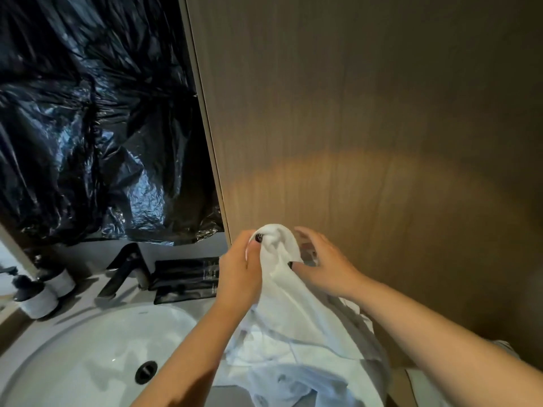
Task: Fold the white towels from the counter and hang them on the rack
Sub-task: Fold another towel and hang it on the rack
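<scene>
A white towel point(296, 327) hangs bunched in front of me, its lower part draped over the counter edge beside the sink. My left hand point(239, 274) grips the towel's top end, thumb pressed into the cloth. My right hand point(323, 265) is just to the right of that end, its thumb touching the fabric and its fingers spread and blurred above it. No rack is in view.
A white round sink point(73, 348) with a dark drain lies at lower left, a black faucet point(123, 268) behind it. Black boxes point(185, 277) and two small jars point(44, 295) stand on the counter. A wooden wall panel point(367, 127) rises ahead; black plastic point(88, 127) covers the mirror.
</scene>
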`<state>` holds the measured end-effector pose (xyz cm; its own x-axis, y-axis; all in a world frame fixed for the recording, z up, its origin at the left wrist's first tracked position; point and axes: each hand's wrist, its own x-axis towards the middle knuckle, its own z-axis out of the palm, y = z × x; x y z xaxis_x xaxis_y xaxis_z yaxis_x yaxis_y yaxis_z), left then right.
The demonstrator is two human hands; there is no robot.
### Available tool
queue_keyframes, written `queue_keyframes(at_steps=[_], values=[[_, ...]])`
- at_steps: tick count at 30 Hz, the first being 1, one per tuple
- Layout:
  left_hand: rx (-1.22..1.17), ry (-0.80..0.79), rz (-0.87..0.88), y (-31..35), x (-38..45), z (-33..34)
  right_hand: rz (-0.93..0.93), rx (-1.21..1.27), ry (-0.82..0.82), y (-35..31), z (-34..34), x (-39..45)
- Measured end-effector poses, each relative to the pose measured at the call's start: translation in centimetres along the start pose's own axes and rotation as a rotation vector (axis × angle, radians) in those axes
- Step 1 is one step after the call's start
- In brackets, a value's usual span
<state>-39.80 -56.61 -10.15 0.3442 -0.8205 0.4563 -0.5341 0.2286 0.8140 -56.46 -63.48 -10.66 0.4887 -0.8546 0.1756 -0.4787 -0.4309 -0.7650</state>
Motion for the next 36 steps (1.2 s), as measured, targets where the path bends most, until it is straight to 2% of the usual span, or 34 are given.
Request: queue_keyframes(at_steps=[4, 8, 11, 16, 21, 25, 28, 36], values=[[-0.110, 0.033, 0.065, 3.0, -0.1, -2.6, -0.073, 0.107, -0.019, -3.7, -0.1, -0.5], [-0.097, 0.011, 0.142, 4.2, -1.0, -7.0, -0.089, 0.127, 0.032, -6.9, 0.2, -2.0], [-0.009, 0.006, 0.162, 3.9, -1.9, -10.9, -0.076, 0.139, 0.139, -9.3, 0.6, -2.8], [0.132, -0.026, 0.094, 2.2, -3.9, -16.8, -0.118, 0.195, 0.310, -13.6, 2.1, -4.5], [0.191, -0.025, 0.100, 0.2, -5.7, -20.4, -0.132, 0.183, 0.531, -17.3, 2.1, -6.7], [0.078, -0.022, 0.072, 0.5, -6.7, -21.3, -0.130, 0.122, 0.635, -19.5, 1.9, -9.2], [-0.064, -0.039, 0.040, 1.7, -6.9, -21.5, -0.104, 0.088, 0.774, -21.2, 1.0, -11.1], [-0.326, -0.141, 0.116, 6.9, -8.1, -19.1, -0.205, 0.077, 1.142, -26.9, -3.7, -16.7]])
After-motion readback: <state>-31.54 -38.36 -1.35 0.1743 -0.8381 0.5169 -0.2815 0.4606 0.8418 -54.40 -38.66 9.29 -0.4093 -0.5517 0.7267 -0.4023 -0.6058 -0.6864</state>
